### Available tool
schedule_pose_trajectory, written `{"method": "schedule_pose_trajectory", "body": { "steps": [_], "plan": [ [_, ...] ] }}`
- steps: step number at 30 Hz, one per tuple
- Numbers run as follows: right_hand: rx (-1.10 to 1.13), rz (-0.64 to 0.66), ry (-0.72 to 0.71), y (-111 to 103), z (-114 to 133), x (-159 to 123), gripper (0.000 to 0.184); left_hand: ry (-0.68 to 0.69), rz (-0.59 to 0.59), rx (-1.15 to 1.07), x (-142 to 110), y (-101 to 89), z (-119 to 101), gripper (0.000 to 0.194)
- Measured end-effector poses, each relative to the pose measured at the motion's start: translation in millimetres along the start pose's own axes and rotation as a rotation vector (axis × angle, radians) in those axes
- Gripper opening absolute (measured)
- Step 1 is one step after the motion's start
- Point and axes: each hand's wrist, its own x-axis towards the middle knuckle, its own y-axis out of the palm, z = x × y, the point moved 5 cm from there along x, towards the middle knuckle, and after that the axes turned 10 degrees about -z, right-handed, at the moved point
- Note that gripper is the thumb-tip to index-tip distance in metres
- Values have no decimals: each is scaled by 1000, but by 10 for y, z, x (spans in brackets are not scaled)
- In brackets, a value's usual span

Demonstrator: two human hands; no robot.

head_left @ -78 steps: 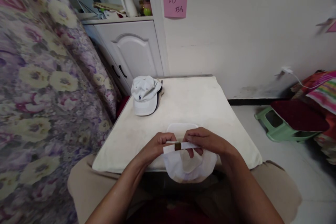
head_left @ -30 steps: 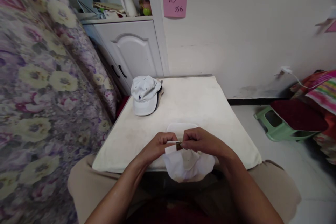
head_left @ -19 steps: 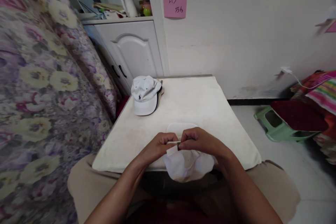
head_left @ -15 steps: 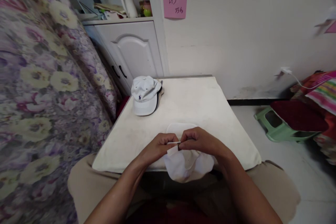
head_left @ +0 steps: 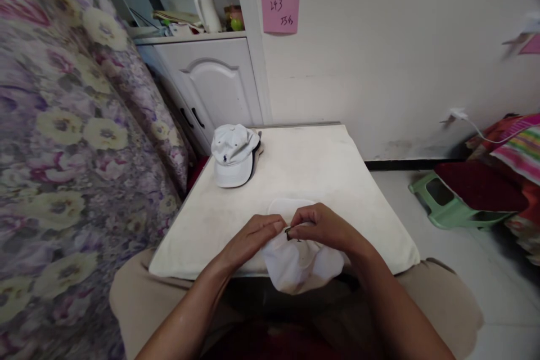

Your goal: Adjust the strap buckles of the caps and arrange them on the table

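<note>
A white baseball cap lies at the near edge of the table, its brim pointing away from me and its crown hanging toward my lap. My left hand is closed on the cap's back band, thumb laid over it. Beside it, my right hand pinches the band at a small dark buckle. Both hands' fingertips nearly meet there, and the strap is mostly hidden beneath them. Farther off at the left stands a white cap with a small dark logo, stacked over other caps with a dark edge showing.
The table has a cream cover. A floral curtain hangs at left. Behind are a white cabinet with a white jug on top and a pink note on the wall. A green stool stands at right.
The light strap end that stuck up between my fingers is no longer visible. My left thumb now presses flatter on the band, and more of the dark buckle shows. The stacked caps have not moved.
</note>
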Motion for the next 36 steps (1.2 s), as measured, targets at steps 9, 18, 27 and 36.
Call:
{"method": "schedule_pose_trajectory", "body": {
  "steps": [9,18,27,36],
  "plan": [
    [33,-9,21,-40,18,10,19,-61,-50,29,31,47,50,23],
    [174,27,59,-75,9,1,21,-16,-66,-105,3,-88,80,44],
    [136,26,36,-45,-51,50,26,-16,-96,73,8,36,13,25],
    [202,46,24,-54,30,17,29,-116,-106,-204,40,26,136,33]
  ]
}}
